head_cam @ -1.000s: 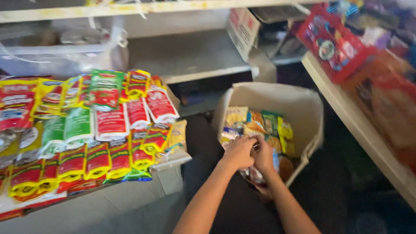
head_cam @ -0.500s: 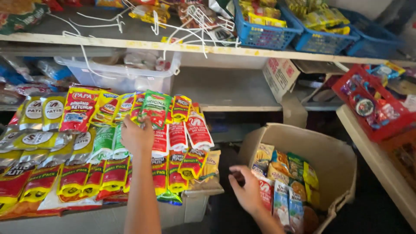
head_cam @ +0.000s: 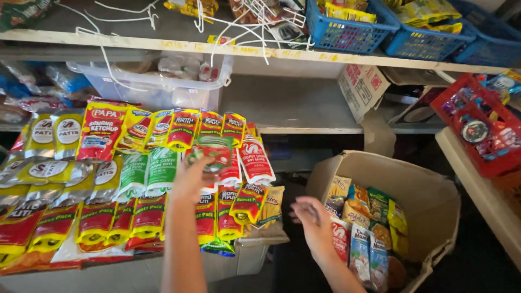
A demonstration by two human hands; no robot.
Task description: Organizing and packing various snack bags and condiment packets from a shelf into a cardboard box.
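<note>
The left hand (head_cam: 190,176) is gripping a red-green sauce pouch (head_cam: 214,152) w/ fingers closed, holding it flat over the overlapping pouch rows (head_cam: 135,179), while the right hand (head_cam: 312,217) is hanging open and empty above the cardboard box (head_cam: 429,206) of snack packs.

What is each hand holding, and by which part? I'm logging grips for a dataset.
The left hand holds a green-and-red sachet by its lower left edge, above the display. The right hand is open and holds nothing, beside the cardboard box.

arms: bare, no sleeves | hands (head_cam: 190,179): bare, no gloves
</note>
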